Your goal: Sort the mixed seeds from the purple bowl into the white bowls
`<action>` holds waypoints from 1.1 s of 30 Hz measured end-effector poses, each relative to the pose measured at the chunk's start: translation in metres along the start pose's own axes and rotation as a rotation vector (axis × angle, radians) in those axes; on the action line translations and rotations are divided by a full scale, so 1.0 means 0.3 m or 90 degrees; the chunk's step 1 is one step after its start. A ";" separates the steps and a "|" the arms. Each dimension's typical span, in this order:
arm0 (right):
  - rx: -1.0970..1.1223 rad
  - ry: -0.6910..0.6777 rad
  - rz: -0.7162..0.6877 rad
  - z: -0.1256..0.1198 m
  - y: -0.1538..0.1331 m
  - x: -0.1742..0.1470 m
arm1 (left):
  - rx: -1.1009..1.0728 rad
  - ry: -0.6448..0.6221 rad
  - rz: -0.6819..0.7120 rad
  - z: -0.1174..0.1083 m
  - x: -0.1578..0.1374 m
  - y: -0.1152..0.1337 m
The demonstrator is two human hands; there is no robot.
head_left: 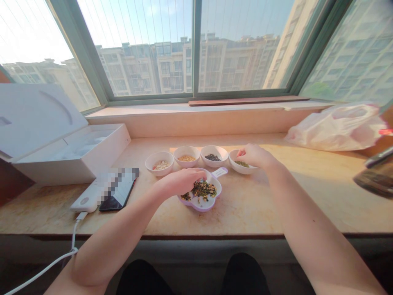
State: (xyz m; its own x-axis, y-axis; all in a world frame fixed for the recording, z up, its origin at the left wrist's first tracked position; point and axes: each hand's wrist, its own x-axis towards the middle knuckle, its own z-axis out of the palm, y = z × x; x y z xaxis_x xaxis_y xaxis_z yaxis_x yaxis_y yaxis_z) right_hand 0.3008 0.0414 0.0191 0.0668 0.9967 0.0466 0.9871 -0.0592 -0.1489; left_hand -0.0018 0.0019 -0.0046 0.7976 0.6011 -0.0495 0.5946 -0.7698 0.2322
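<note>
Widest lane is running over bare counter (310, 196) right of the right forearm (294, 200), a plastic bag (337, 129) bounding it behind and a dark vessel (376, 176) at its outer side. Four close-set bowls, leftmost bowl (153, 169) to rightmost bowl (241, 169), are barring the low way back from the dish (201, 207). Right hand (256, 155) is obstructing the rightmost bowl; left hand (182, 182), the dish's left side. Phone (112, 205) and power bank (86, 200) are crowding the left, before a white box (112, 147).

We see smooth, glossy bowls (159, 173), a smooth plastic-looking tray (201, 208), a stone-like worktop (245, 209), a shiny phone (119, 199), a crinkled plastic bag (340, 128) and a matt, cardboard-like box (106, 155).
</note>
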 end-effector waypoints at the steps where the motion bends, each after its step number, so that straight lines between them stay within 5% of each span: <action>1: 0.009 0.008 0.008 0.004 0.002 0.003 | -0.007 0.008 0.006 -0.003 0.000 0.002; 11: 0.034 0.000 0.003 0.021 0.002 0.003 | -0.044 0.041 -0.002 -0.037 -0.010 0.041; 26: 0.045 0.102 0.083 -0.010 -0.059 -0.034 | -0.077 0.042 -0.053 -0.065 -0.022 0.056; 33: 0.071 0.171 0.036 0.011 -0.070 -0.030 | -0.103 0.178 -0.067 -0.062 -0.012 0.036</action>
State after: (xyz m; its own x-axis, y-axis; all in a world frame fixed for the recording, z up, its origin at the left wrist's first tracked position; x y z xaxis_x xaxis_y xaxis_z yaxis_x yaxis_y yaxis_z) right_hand 0.2792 0.0339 0.0184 0.1728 0.9404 0.2928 0.9594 -0.0934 -0.2661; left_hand -0.0002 -0.0047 0.0161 0.6606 0.7284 0.1818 0.6308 -0.6698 0.3918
